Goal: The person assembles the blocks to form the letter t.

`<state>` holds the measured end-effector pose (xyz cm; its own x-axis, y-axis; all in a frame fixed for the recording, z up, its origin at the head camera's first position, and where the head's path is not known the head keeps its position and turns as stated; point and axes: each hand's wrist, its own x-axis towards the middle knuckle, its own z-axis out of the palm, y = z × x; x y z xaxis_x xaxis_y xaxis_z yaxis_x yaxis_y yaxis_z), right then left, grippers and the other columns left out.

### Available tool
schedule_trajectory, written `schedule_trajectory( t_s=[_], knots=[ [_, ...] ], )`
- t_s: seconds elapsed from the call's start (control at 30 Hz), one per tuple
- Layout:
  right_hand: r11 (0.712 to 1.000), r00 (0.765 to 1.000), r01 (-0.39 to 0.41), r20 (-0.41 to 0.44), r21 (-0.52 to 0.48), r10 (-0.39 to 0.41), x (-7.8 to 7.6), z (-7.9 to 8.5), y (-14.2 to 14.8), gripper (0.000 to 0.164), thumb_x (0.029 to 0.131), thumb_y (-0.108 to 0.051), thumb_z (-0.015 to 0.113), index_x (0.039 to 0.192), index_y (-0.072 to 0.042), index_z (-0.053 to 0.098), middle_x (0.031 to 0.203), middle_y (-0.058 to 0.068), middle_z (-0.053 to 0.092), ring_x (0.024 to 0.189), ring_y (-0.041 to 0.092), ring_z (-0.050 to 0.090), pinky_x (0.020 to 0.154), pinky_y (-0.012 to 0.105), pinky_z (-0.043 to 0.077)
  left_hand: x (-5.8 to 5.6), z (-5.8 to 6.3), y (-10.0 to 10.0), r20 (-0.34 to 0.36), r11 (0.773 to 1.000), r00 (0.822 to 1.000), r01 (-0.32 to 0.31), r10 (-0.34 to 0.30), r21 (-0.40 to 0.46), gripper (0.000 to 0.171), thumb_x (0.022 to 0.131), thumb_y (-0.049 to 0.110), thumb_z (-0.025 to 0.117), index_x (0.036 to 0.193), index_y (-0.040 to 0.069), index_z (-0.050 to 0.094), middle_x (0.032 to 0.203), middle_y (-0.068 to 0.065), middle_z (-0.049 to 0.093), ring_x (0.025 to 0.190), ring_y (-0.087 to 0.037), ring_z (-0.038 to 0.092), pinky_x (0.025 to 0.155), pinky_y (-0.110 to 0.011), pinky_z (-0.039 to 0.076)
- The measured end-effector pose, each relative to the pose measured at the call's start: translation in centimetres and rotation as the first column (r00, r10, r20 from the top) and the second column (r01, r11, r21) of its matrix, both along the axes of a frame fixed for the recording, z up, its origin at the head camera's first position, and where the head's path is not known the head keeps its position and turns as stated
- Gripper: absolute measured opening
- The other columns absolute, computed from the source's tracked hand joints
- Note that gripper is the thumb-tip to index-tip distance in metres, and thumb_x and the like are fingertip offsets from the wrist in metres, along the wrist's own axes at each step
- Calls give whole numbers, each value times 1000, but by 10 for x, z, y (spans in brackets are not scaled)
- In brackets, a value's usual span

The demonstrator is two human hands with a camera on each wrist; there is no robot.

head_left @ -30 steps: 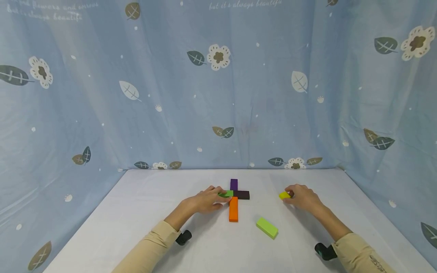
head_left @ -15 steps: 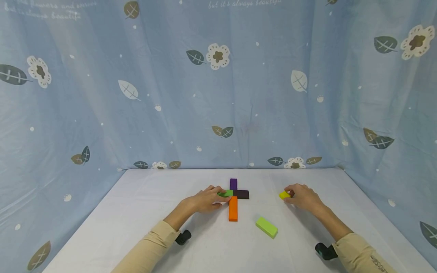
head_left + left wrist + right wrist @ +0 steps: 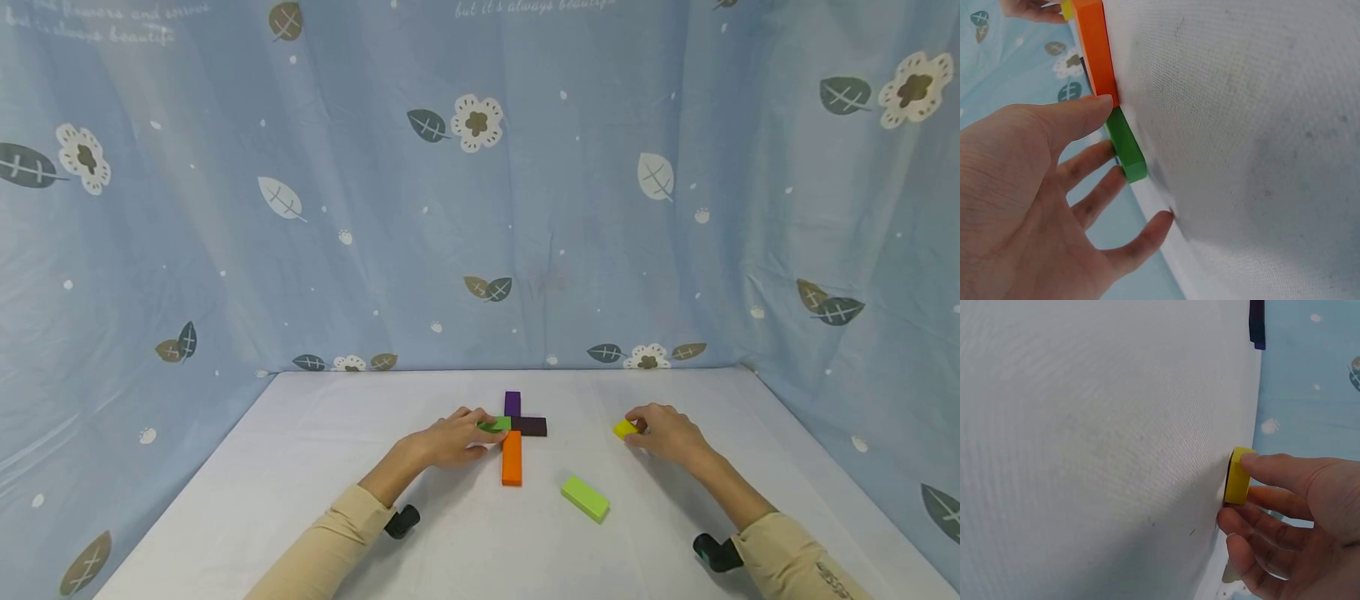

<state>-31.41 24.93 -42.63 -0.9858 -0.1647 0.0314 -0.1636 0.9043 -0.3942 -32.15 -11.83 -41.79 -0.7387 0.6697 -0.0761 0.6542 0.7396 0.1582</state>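
Four-armed cross of blocks at the table's middle: purple block [image 3: 512, 404] at the back, dark block [image 3: 529, 427] to the right, orange block [image 3: 512, 458] in front, green block [image 3: 495, 424] to the left. My left hand [image 3: 453, 439] holds the green block, thumb on its near side by the orange block's end, fingertips along its far side. The left wrist view shows the green block [image 3: 1125, 144] lying on the cloth. Off to the right, my right hand [image 3: 667, 433] pinches a yellow block [image 3: 1239, 476] between thumb and fingers, low over the table.
A lime-green block [image 3: 586, 499] lies at an angle between the two arms, nearer the front. White cloth covers the table [image 3: 480, 550]. A blue patterned curtain [image 3: 480, 217] hangs behind and at both sides.
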Motion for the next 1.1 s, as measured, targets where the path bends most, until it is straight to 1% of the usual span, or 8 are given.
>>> schedule_trajectory(
  t_s=[0.2,0.4,0.8,1.0,1.1],
  knots=[
    [1000,1000,-4,-6,0,4,1,0,0,40,84,-14,75,118,5,66,95,11,70,73,16,57,61,31,50,-1,1,0,0,1000,1000,0,0,0,41,99,19,58,139,26,57,147,-4,48,127,-26,46,100,-52,48],
    [1000,1000,-3,-1,3,3,1,1,-1,40,84,-14,75,119,5,66,96,12,70,75,16,58,63,31,51,-1,1,0,-5,1000,1000,9,-9,-1,41,99,19,58,140,26,56,146,-5,48,127,-27,46,100,-51,48],
    [1000,1000,-11,-2,-2,11,4,1,-9,38,85,-13,74,118,4,67,96,10,70,76,16,57,64,31,51,-3,-1,-1,5,1000,1000,-1,1,2,41,99,19,58,139,26,56,146,-4,48,127,-27,45,101,-52,47],
    [999,999,-35,-18,-14,35,5,2,-11,37,85,-12,73,118,3,68,96,10,70,76,16,56,62,29,48,-2,-1,0,11,1000,1000,0,-1,4,41,99,19,58,139,26,56,146,-4,48,127,-27,45,101,-52,47],
    [998,998,-57,-40,-12,56,6,4,-13,36,84,-12,74,117,3,68,97,11,70,77,17,59,62,29,49,-3,-1,0,8,1000,1000,4,-4,1,40,99,19,58,139,26,57,146,-5,48,127,-28,46,101,-52,47]
  ],
)
